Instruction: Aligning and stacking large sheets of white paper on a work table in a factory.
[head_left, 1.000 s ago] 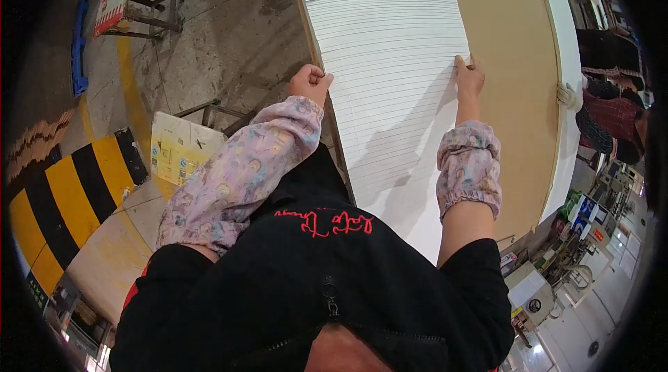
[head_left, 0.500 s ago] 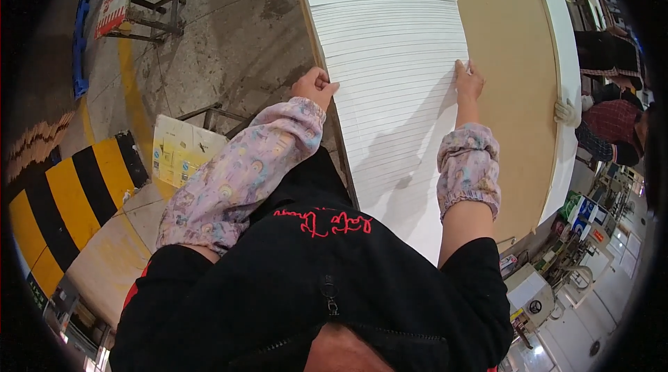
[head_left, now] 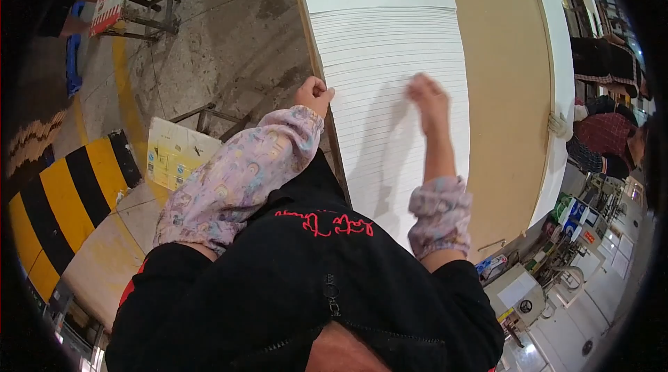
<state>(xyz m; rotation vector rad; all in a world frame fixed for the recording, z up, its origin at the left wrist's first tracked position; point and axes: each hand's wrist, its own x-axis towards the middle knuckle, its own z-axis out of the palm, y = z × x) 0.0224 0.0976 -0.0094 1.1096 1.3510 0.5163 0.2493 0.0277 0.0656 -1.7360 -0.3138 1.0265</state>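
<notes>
My left hand [head_left: 316, 96] was at the left edge of the fanned white sheets [head_left: 390, 45], so this edge was partly blocked. My right hand [head_left: 431, 97] was over the sheets, and between both hands there was room to pass. To the right, the brown board [head_left: 504, 94] gave a long free strip; at its far side, another person's gloved hand [head_left: 559, 125] stood in the way. On my left there was open space above the floor [head_left: 229, 38], but a stool [head_left: 181, 153] stood near my sleeve [head_left: 243, 163]. My black clothing [head_left: 313, 281] closed the near side.
</notes>
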